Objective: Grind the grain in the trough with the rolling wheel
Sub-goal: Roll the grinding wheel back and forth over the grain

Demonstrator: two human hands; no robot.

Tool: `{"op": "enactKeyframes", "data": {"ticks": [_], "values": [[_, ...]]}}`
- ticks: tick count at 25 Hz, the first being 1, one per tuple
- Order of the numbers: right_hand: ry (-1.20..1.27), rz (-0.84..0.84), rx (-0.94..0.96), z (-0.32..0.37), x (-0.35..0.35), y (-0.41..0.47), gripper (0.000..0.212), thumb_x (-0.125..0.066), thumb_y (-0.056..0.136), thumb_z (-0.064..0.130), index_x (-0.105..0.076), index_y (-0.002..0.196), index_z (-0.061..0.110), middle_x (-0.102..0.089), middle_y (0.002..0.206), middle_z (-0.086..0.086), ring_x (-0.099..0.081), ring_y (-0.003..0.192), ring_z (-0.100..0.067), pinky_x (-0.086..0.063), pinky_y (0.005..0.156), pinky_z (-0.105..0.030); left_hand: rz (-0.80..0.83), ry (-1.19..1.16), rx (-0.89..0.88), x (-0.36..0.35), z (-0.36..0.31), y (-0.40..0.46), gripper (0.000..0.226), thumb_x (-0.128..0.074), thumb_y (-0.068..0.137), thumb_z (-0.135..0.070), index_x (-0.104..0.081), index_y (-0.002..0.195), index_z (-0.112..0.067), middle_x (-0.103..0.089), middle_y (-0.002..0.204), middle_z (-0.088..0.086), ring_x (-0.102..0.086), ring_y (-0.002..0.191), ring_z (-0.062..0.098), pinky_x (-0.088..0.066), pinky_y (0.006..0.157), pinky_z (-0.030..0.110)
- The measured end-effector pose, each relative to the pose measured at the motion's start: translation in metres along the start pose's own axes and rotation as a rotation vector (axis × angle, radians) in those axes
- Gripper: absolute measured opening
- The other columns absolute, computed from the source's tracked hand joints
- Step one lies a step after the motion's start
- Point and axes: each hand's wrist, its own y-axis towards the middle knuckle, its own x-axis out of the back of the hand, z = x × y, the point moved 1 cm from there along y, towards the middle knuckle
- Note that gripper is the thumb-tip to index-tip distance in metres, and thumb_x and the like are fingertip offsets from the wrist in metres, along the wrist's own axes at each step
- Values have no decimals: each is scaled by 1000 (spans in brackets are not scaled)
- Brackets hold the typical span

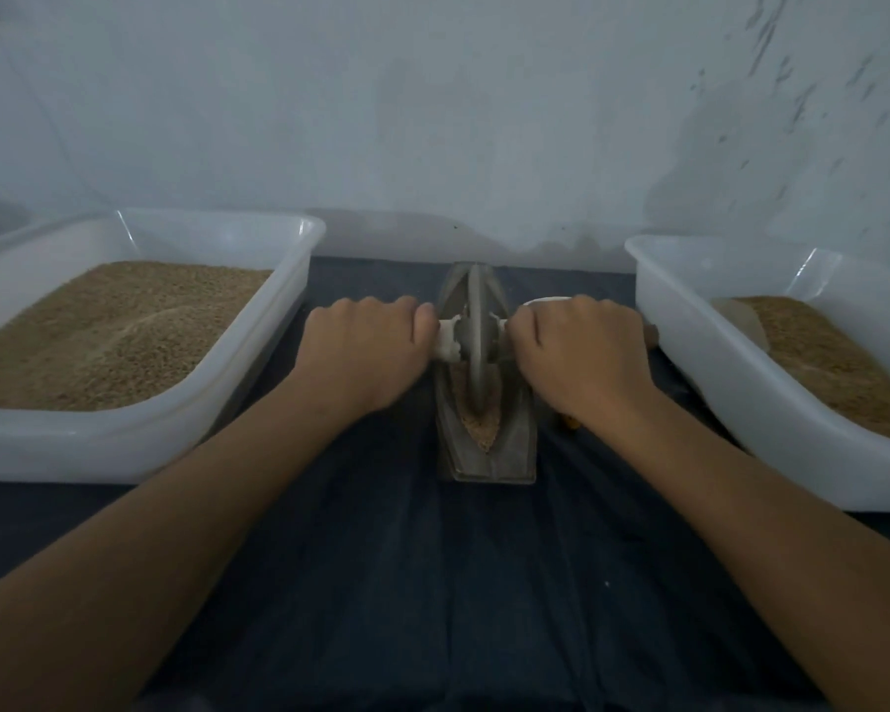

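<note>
Grey metal trough (486,444) sits at frame centre on dark cloth (463,583), brown grain (476,418) in its groove. Wheel (476,331) stands upright in it. Left hand (368,346) & right hand (576,346) each curl around the axle handle (448,341), hiding most of it. White tubs (140,444) w/ grain lie left & right, both cut off by frame edges. No readable writing.

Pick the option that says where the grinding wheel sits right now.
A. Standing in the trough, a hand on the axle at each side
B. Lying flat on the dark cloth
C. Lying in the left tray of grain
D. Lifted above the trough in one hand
A: the wheel stands upright in the trough, with the left hand and right hand curled round its axle on either side.
</note>
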Motion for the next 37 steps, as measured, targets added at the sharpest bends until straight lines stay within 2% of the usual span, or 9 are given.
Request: {"op": "enactKeyframes", "data": {"ticks": [4, 8, 13, 19, 23, 27, 30, 32, 37], "values": [[-6, -1, -13, -2, -4, 4, 55, -12, 91, 41, -45, 53, 17, -47, 54, 0, -42, 49, -21, -27, 50, -30, 52, 31, -28, -2, 2, 7, 14, -38, 104, -31, -41, 97, -19, -59, 93, 6, -47, 68, 31, -36, 57, 39], [-137, 135, 83, -7, -25, 45, 55, 3, 82, 35, -47, 74, 15, -44, 68, 1, -41, 64, -20, -27, 58, -36, 214, -40, 65, -15, 11, 50, 15, -36, 108, -28, -45, 102, -17, -64, 116, 15, -62, 101, 40, -43, 78, 47], [-65, 181, -52, -16, -48, 77, 56, -21, 105, 36, -55, 66, 14, -59, 73, -4, -51, 83, -28, -37, 74, -39, 353, -146, 187, -26, 23, 87, 35, -28, 108, -34, -53, 124, -15, -58, 140, 20, -57, 123, 42, -42, 94, 53], [-137, 168, 68, -7, -26, 40, 57, 5, 85, 40, -45, 67, 18, -51, 68, 0, -44, 63, -21, -34, 58, -36, 174, -84, 27, -15, 10, 42, 13, -37, 107, -26, -41, 98, -18, -66, 112, 13, -60, 90, 39, -40, 69, 43], [-52, 124, 20, -8, -6, 1, 43, -17, 99, 35, -47, 71, 22, -54, 76, -5, -55, 72, -31, -51, 64, -42, 71, -170, 155, 7, -3, 14, 42, -24, 105, -37, -61, 120, -23, -70, 98, 11, -50, 72, 32, -23, 56, 33], [0, 24, 33, -6, 6, -13, 44, -16, 99, 41, -45, 68, 27, -54, 70, 1, -65, 77, -28, -25, 53, -32, 37, -151, 167, 16, -9, -4, 70, -11, 100, -46, -39, 161, -29, -75, 115, 12, -67, 91, 40, -28, 61, 38], [53, 22, 40, -4, 1, -9, 46, -15, 98, 39, -44, 66, 25, -69, 79, -8, -70, 93, -31, -46, 61, -35, 92, -145, 151, 9, -4, 5, 72, -9, 97, -46, -41, 158, -25, -66, 141, 8, -67, 101, 41, -33, 66, 40], [-43, 93, 91, -3, -6, 10, 49, -4, 92, 35, -42, 66, 19, -57, 67, -3, -62, 77, -30, -50, 65, -41, 181, -180, 182, 0, 1, 25, 69, -10, 99, -47, -42, 156, -26, -52, 158, 6, -63, 115, 42, -40, 77, 47], [-167, 269, 61, -14, -41, 75, 45, -11, 97, 31, -51, 83, 16, -42, 69, -1, -36, 58, -19, -24, 52, -35, 341, -186, 215, -22, 17, 81, 44, -23, 108, -37, -53, 138, -22, -53, 154, 12, -54, 131, 41, -42, 99, 58]]}}
